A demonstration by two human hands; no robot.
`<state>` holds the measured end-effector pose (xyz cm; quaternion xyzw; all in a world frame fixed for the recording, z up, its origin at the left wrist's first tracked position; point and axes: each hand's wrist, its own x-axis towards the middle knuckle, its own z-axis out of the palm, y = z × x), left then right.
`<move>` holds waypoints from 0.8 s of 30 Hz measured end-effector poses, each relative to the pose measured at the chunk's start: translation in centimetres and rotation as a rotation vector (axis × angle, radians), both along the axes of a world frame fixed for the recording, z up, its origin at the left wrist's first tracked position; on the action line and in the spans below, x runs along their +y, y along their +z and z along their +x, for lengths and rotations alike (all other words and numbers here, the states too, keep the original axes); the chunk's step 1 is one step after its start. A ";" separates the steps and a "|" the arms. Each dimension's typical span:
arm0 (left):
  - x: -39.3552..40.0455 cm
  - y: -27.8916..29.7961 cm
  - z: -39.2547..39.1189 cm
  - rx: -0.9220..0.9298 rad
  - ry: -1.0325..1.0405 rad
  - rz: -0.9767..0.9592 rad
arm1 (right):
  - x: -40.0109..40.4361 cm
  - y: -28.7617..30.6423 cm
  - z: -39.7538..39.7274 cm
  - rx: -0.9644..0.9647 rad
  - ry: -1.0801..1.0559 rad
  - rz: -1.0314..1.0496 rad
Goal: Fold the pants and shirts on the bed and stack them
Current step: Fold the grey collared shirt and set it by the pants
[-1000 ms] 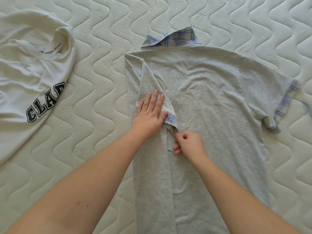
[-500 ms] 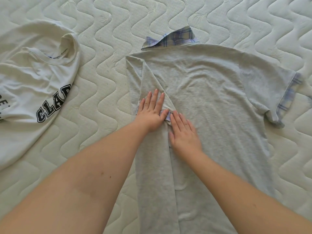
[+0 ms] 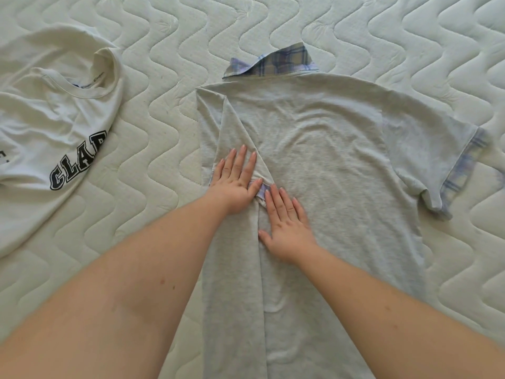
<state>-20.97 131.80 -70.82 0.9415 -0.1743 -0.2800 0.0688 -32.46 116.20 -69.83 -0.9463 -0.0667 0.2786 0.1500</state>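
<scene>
Grip: no grasp on either side. Left hand [image 3: 237,178] flat, fingers straight, pressing folded-in sleeve onto grey shirt [image 3: 322,170]. Right hand [image 3: 287,214] flat too, palm down just beside it, on shirt body at fold edge. Shirt lies back-up on bed [image 3: 396,28], long axis running from plaid collar [image 3: 276,61] toward person. Unfolded sleeve [image 3: 448,160] lies off to right, nearer right hand; likely next to fold in. White t-shirt [image 3: 54,127] lies unfolded, well apart at left. Both forearms extended forward, wrists low.
</scene>
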 end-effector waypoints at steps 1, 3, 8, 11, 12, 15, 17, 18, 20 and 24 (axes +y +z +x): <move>0.0 0.0 0.0 -0.006 -0.004 0.003 | 0.0 0.0 0.0 -0.001 0.002 0.001; 0.0 -0.1 0.0 -0.004 -0.006 0.007 | 0.0 0.1 0.0 0.006 0.008 0.003; 0.0 -0.2 0.0 -0.010 -0.005 -0.001 | -0.1 0.2 0.3 0.040 0.023 -0.007; -0.1 0.1 -0.1 -0.002 -0.004 0.002 | -0.1 0.4 0.4 0.058 0.027 -0.010; -0.1 0.3 0.0 0.004 -0.003 0.005 | -0.1 0.6 0.4 0.067 0.027 -0.014; -0.2 0.5 0.0 0.016 -0.001 -0.002 | -0.1 0.8 0.5 0.079 0.028 -0.031; -0.1 0.3 -0.1 0.014 0.000 -0.011 | 0.1 0.5 0.5 0.077 0.029 -0.034; 0.0 0.1 -0.1 0.009 0.004 -0.016 | 0.1 0.3 0.5 0.066 0.029 -0.033; 0.0 0.0 0.0 0.008 0.004 -0.018 | 0.0 0.0 0.5 0.050 0.028 -0.022; -0.6 1.0 -0.7 -0.070 0.042 -0.014 | -0.1 0.3 0.5 0.034 0.017 0.039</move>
